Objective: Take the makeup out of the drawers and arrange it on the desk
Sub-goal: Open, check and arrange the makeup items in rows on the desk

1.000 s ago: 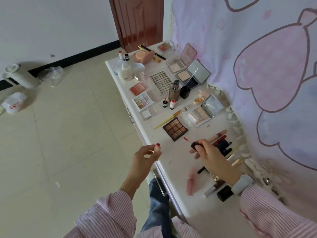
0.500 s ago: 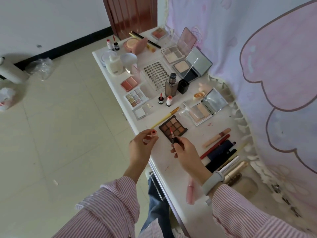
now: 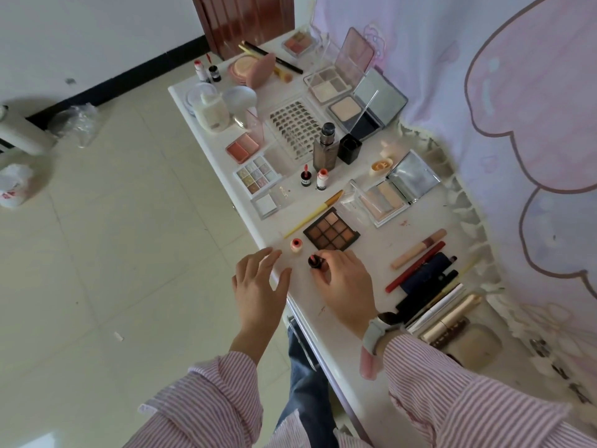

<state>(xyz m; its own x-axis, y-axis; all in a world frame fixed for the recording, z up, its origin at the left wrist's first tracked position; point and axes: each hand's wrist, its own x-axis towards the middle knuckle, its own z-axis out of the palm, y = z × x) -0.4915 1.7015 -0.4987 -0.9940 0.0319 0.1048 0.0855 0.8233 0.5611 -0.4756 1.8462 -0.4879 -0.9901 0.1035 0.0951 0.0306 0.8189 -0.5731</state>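
White desk point(image 3: 342, 305) is the biggest thing in front of me, and it is already full of makeup from the far end to my wrists. Many palettes lie open on it; the brown eyeshadow palette point(image 3: 331, 233) with nine pans is the nearest, just beyond my fingers. To the right of it, a row of lip pencils and tubes point(image 3: 429, 279) lies side by side.

My right hand point(image 3: 347, 286) grasps a small dark bottle point(image 3: 315, 261) with the fingers curled around it from above, and the bottle stands on the desk just before the brown palette. My left hand point(image 3: 260, 282) is released, fingers spread and relaxed, at the desk edge, holding nothing. Just beyond its fingertips, a small peach cap point(image 3: 296, 245) stands alone on the desk.

I judge that the little bottle is light and hard, probably glass or smooth plastic, so it can slip and tip easily. It is better to hold it low by the sides with the thumb and two fingers. The peach cap is even lighter and can roll away.

My fingers cover most of the bottle, so I cannot tell if it is closed. The drawers below the desk edge are mostly hidden by my arms, and a pink tube point(image 3: 368, 363) is half covered by my right sleeve.
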